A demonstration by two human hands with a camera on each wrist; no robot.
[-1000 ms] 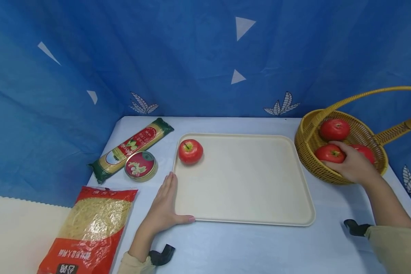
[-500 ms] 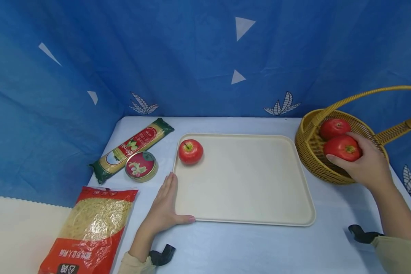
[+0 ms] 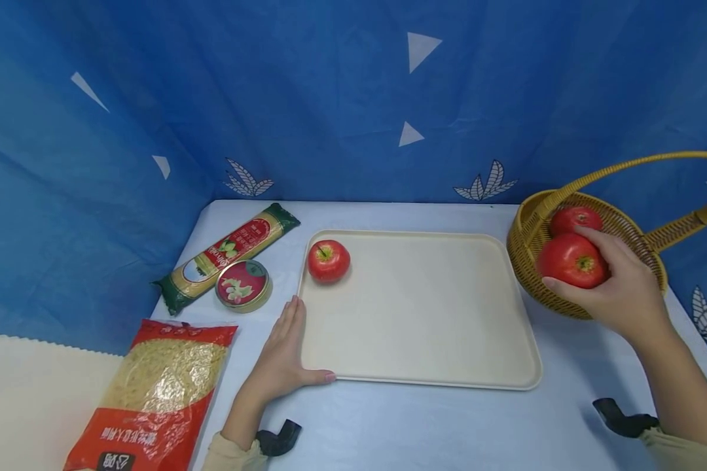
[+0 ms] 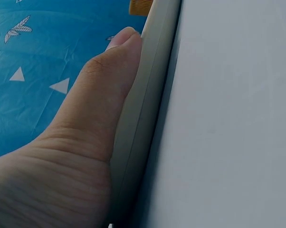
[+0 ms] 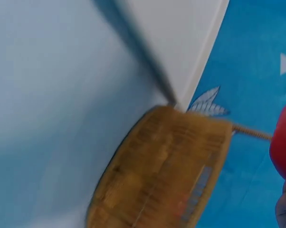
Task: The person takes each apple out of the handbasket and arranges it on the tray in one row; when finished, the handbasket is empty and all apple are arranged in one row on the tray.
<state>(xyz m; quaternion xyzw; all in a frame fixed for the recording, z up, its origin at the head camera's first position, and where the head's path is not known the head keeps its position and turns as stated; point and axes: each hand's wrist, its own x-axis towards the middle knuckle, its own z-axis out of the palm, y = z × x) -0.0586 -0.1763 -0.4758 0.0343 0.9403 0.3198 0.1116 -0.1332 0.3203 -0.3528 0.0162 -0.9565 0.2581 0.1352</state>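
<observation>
My right hand (image 3: 627,288) grips a red apple (image 3: 573,260) over the wicker basket (image 3: 521,229); the right wrist view has only part of that apple (image 5: 284,142) and some fingers at its edge. Behind it, a second red apple (image 3: 576,219) lies in the basket. A cream tray (image 3: 424,314) lies flat on the table, with one red apple (image 3: 328,260) in its far left corner. My left hand (image 3: 279,356) rests against the tray's near left corner, fingers straight along its left edge. Its thumb (image 4: 98,95) lies along the front edge.
Left of the tray lie a long green-ended spaghetti packet (image 3: 226,255), a round tin (image 3: 243,286) touching it, and a red bag of pasta (image 3: 159,386). The basket's tall handle (image 3: 642,160) arches over the basket. A blue patterned curtain (image 3: 330,118) hangs behind the table.
My right hand has lifted the apple from among the others in the basket, first shifting right, then back left. Another apple seen earlier at the basket's right is now hidden. The left hand stays put.
</observation>
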